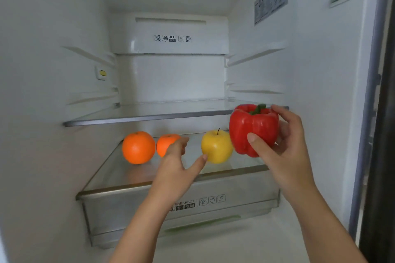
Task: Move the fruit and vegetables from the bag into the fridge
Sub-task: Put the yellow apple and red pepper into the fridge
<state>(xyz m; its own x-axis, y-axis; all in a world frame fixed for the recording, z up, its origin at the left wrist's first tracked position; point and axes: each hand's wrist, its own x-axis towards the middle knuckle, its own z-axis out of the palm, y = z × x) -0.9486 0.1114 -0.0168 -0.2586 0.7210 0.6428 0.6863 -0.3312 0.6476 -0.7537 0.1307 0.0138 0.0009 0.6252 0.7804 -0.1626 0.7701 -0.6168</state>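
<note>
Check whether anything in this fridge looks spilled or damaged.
Nothing stands out. Two round oranges and a yellow apple sit upright on the glass shelf; the right hand holds an undamaged red bell pepper.

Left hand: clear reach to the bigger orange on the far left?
Probably yes. The left hand is open, empty, over the glass shelf; the bigger orange sits just to its left. The smaller orange lies further back, likely off that path.

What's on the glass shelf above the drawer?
A big orange, a smaller orange and a yellow apple. The left hand hides part of the smaller orange; the red pepper covers the shelf's right end.
</note>
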